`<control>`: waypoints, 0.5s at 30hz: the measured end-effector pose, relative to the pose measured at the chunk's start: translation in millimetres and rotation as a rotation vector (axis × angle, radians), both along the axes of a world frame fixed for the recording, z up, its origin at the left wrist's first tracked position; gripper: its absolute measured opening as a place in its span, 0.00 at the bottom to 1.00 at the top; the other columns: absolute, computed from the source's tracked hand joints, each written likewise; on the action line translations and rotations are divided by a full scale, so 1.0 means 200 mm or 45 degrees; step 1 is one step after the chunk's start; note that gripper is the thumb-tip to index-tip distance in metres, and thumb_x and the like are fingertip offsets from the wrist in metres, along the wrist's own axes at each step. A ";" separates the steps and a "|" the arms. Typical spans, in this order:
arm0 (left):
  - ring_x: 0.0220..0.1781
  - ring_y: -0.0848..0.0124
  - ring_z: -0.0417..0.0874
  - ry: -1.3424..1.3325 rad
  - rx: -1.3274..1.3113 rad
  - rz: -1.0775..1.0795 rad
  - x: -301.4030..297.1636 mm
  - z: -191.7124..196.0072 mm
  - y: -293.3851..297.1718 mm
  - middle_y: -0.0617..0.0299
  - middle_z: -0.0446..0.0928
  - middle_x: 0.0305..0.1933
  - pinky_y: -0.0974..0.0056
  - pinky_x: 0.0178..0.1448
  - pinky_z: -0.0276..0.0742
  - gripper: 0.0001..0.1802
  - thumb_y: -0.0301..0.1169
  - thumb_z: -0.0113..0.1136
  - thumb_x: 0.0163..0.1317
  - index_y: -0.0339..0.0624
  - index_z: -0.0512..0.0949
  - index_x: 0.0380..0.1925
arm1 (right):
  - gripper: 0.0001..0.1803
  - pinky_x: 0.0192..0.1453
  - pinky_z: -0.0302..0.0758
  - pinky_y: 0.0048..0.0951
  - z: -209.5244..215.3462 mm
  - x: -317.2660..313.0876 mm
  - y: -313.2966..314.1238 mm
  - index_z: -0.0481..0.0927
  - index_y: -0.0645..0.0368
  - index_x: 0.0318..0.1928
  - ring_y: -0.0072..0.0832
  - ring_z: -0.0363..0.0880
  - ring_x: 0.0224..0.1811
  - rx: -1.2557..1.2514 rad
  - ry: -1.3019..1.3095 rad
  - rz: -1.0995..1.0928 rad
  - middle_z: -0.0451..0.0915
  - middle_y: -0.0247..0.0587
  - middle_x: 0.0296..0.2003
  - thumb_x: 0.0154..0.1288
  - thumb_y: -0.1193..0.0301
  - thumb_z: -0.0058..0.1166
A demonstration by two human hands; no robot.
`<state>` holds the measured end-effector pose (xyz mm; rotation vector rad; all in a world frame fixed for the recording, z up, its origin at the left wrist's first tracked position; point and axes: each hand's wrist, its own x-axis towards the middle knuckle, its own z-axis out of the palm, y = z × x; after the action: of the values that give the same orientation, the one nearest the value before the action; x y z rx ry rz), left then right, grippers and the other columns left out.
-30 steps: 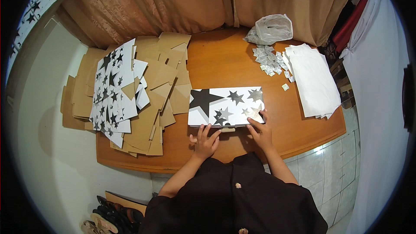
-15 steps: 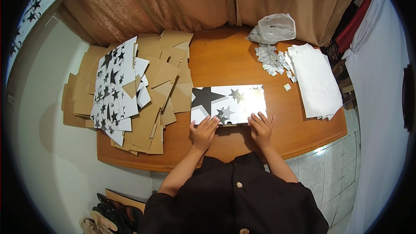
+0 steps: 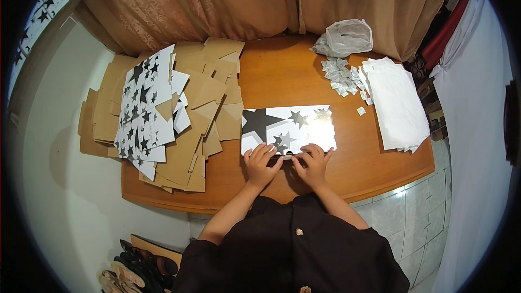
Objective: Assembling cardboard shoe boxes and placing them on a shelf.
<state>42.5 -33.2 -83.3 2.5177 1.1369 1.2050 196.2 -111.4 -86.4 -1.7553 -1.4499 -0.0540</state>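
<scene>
A flat white carton printed with black and silver stars (image 3: 287, 127) lies on the wooden table (image 3: 282, 76) in front of me. My left hand (image 3: 260, 164) presses its near edge at the left, fingers spread. Close beside it, my right hand (image 3: 312, 161) presses the same edge toward the middle. Both hands rest on the carton's front flap, almost touching each other.
A pile of flat brown cardboard blanks (image 3: 206, 114) and star-printed sheets (image 3: 144, 111) covers the table's left. White paper sheets (image 3: 396, 103), several small sachets (image 3: 339, 76) and a clear plastic bag (image 3: 344, 38) sit at the right. Curtains hang behind. Shoes (image 3: 135, 263) lie on the floor.
Both hands have drawn closer together along the carton's near edge. The carton has stayed in place.
</scene>
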 end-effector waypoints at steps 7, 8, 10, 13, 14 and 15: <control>0.50 0.69 0.77 0.025 -0.001 0.049 0.01 -0.02 0.00 0.66 0.80 0.40 0.57 0.57 0.56 0.13 0.40 0.69 0.46 0.46 0.82 0.30 | 0.08 0.64 0.31 0.66 -0.03 -0.01 0.02 0.78 0.46 0.34 0.30 0.69 0.52 -0.031 -0.109 -0.036 0.74 0.26 0.38 0.53 0.64 0.61; 0.50 0.69 0.77 0.026 -0.003 0.050 0.01 -0.03 0.00 0.66 0.80 0.40 0.57 0.57 0.56 0.13 0.40 0.69 0.46 0.46 0.82 0.30 | 0.08 0.64 0.31 0.66 -0.04 -0.01 0.02 0.78 0.46 0.34 0.30 0.69 0.52 -0.033 -0.108 -0.035 0.74 0.26 0.38 0.53 0.64 0.61; 0.51 0.69 0.77 0.043 0.000 0.044 0.01 -0.02 0.00 0.67 0.80 0.41 0.57 0.57 0.56 0.14 0.41 0.69 0.46 0.47 0.82 0.31 | 0.07 0.63 0.34 0.64 -0.06 -0.02 0.03 0.78 0.45 0.34 0.29 0.69 0.51 -0.016 -0.188 -0.079 0.73 0.26 0.38 0.54 0.63 0.60; 0.50 0.69 0.77 0.041 0.018 -0.016 0.01 0.02 -0.01 0.68 0.80 0.40 0.57 0.56 0.56 0.14 0.40 0.69 0.46 0.47 0.82 0.30 | 0.06 0.61 0.38 0.60 -0.07 -0.02 0.05 0.78 0.44 0.33 0.28 0.70 0.50 0.015 -0.197 -0.142 0.73 0.26 0.37 0.54 0.63 0.60; 0.50 0.69 0.77 0.041 0.018 -0.016 0.01 0.02 0.00 0.68 0.80 0.40 0.57 0.56 0.56 0.14 0.40 0.69 0.46 0.47 0.82 0.30 | 0.06 0.61 0.38 0.60 -0.07 -0.02 0.05 0.78 0.44 0.33 0.28 0.70 0.50 0.014 -0.197 -0.142 0.73 0.26 0.37 0.54 0.63 0.60; 0.49 0.68 0.77 0.029 0.018 -0.019 0.01 0.01 0.01 0.67 0.79 0.40 0.58 0.54 0.57 0.14 0.40 0.70 0.44 0.47 0.82 0.31 | 0.06 0.60 0.40 0.58 -0.06 -0.01 0.05 0.79 0.44 0.33 0.28 0.70 0.49 0.024 -0.200 -0.123 0.73 0.25 0.36 0.54 0.63 0.60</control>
<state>45.0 -31.6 -81.6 2.5521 1.1167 1.1884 193.6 -100.6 -98.3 -1.8390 -1.4686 -0.2607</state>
